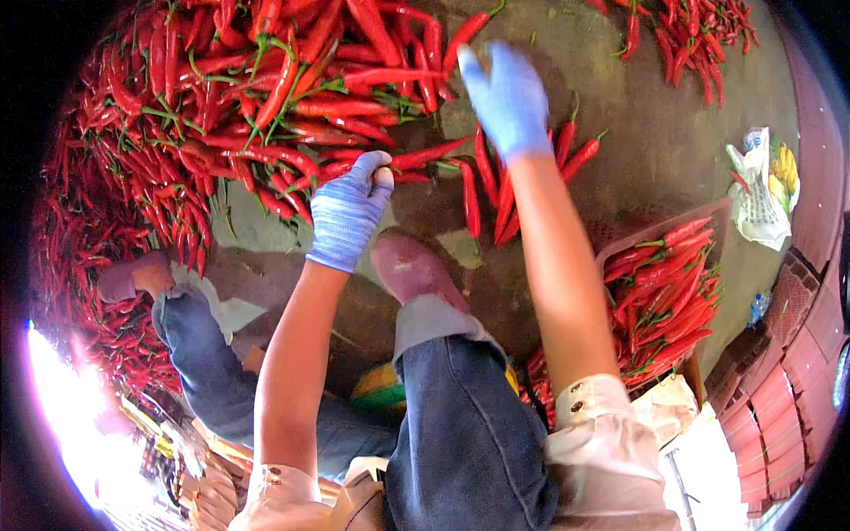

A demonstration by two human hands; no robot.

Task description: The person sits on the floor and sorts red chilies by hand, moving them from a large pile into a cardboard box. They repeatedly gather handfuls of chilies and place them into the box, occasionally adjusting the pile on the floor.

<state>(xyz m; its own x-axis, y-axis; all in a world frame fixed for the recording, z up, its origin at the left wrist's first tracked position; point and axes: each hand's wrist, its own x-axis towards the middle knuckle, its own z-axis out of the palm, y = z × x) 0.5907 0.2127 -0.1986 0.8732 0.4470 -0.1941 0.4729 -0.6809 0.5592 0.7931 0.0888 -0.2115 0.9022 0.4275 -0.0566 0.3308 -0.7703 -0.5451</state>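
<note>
My left hand (350,209), in a blue striped knit glove with pale fingertips, is at the right edge of a large heap of red chili peppers (265,99). Its thumb and forefinger are pinched at the end of a red chili pepper (428,155) that points right. My right hand (508,99), gloved alike and blurred by motion, is farther out, right of the heap. Its thumb and fingers are apart, and I see nothing between them. One chili (468,30) lies just beyond its fingertips. Several loose chilies (470,199) lie on the floor beneath my right wrist.
An open bag of aligned chilies (664,299) stands beside my right forearm. Another chili pile (704,40) is at the far right. A printed plastic bag (760,192) and a plastic bottle (759,307) lie near stacked reddish bricks (783,425). My shoe (415,265) is between my arms.
</note>
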